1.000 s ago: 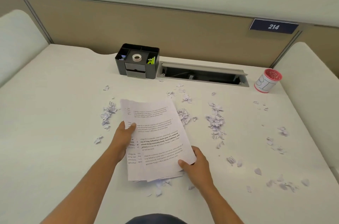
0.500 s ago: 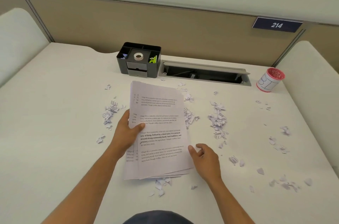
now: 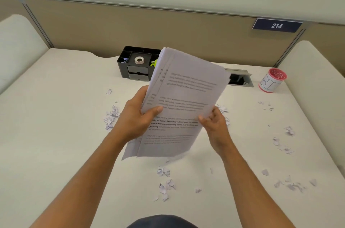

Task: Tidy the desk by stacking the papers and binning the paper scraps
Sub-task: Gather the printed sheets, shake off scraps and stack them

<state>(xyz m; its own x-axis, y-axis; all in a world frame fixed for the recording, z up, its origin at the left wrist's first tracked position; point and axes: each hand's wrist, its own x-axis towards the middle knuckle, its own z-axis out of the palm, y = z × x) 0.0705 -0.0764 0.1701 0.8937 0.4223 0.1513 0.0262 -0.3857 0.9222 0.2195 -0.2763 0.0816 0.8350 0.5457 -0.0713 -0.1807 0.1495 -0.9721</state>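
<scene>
the stack of papers (image 3: 183,100) is held up off the desk (image 3: 56,125), its long axis running from the near lower-left corner up and away to the far upper right, top edge tilted away toward the partition and leaning a little right. the printed face is turned toward the camera, with blocks of grey text and a few bold lines near the middle; the words are too blurred to read in full. the sheets are white, unevenly aligned, with several edges fanned out along the left side and at the bottom left corner. the left hand (image 3: 137,117) clamps the stack's left edge, thumb pressed across the front and fingers hidden behind. the right hand (image 3: 214,125) meets the right edge lower down, thumb tip on the front, the other fingers loosely curled behind the sheets; how firmly it grips i cannot tell. the stack hides part of the black desk organiser (image 3: 135,63), which holds a roll of tape (image 3: 139,60), and part of the cable slot (image 3: 239,78) behind it. paper scraps (image 3: 165,184) lie scattered on the desk below the stack, to the left near the left wrist, and along the right side. a red-rimmed bin cup (image 3: 271,81) stands at the far right, well apart from the hands.
</scene>
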